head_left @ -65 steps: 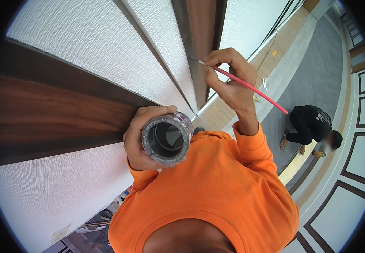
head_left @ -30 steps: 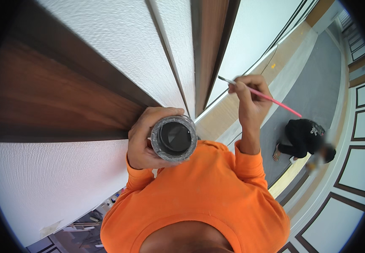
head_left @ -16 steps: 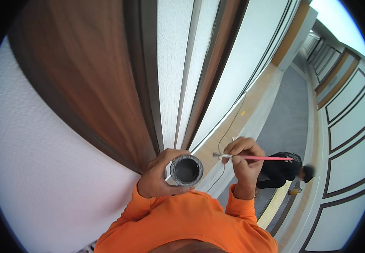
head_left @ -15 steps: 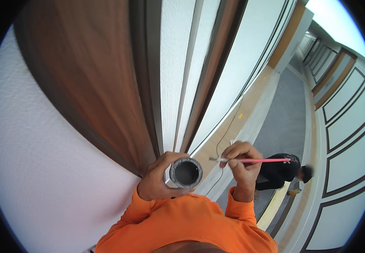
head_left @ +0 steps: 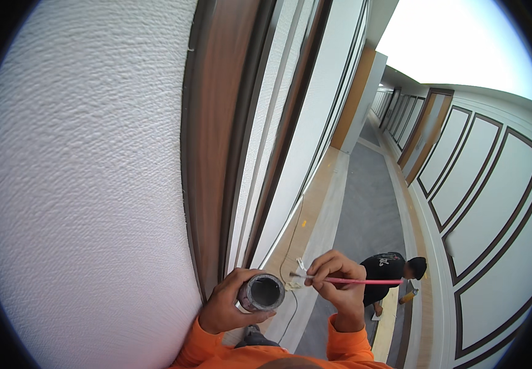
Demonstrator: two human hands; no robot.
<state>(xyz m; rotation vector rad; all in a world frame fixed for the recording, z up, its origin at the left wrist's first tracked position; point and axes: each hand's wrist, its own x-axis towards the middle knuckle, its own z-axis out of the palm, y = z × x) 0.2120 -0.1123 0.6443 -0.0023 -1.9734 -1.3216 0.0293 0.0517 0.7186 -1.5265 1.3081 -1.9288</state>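
Note:
My left hand [head_left: 224, 305] is wrapped around a small round paint can [head_left: 262, 293] with a smeared dark rim. Its open top faces up, showing grey paint inside. To its right, my right hand [head_left: 341, 284] pinches a thin paintbrush [head_left: 373, 282] with a pink handle and a pale ferrule. The brush lies nearly level, its dark bristles pointing left toward the can but apart from it. Both hands are in front of a textured white wall [head_left: 93, 184] with dark brown wood trim [head_left: 220, 147].
A person in black [head_left: 384, 269] bends low to the right, a hand near a pale wooden strip [head_left: 387, 313]. Beside them is a yellow cylindrical object [head_left: 408, 296]. A thin cable [head_left: 288, 252] runs along the floor. White panelled walls [head_left: 493, 246] line the corridor.
The view has shifted, so more white wall and corridor show and both hands sit lower in the picture. The can and the brush are still held, the brush slightly farther from the can.

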